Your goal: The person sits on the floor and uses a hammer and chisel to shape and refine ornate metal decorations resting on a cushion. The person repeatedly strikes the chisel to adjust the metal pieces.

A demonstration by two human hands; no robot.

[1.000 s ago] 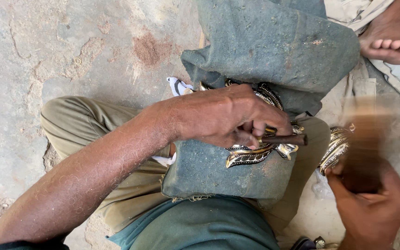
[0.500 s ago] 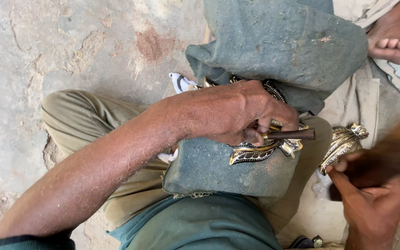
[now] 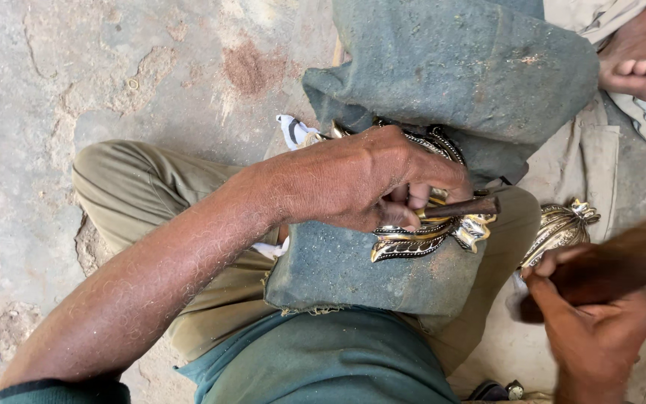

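Head view, looking down over your lap: your left hand point(image 3: 371, 183) lies across a thick grey-green felt pad point(image 3: 368, 273) draped over your knee; its fingers point(image 3: 405, 203) are curled tight round a short dark metal rod point(image 3: 461, 207), a punch or chisel by the look of it, which they hold nearly level with its free end pointing right; the rod's tip sits against a shiny ornate metal piece with gold and silver scrolled edges point(image 3: 420, 241), which rests on the pad just under your knuckles; more of that patterned metalwork shows beyond your hand, partly tucked under a second fold of the same grey-green cloth point(image 3: 472, 75) heaped above it.

Your right hand point(image 3: 596, 329) is low at the right edge, well apart from the left; its fingers are closed round the handle of a dark brown wooden mallet point(image 3: 622, 262), which is blurred, so you cannot make out its head clearly; just beside that hand, to its upper left, stands a ribbed, domed brass-coloured ornament point(image 3: 558, 228) on the ground.

You sit with olive-khaki trousers point(image 3: 151, 194) folded under the pad, on a rough, stained stone floor point(image 3: 76, 82); a scrap of white cloth or paper point(image 3: 293, 131) lies by the pad's far edge; another person's bare foot point(image 3: 641, 63) rests at the top right corner, on pale fabric.
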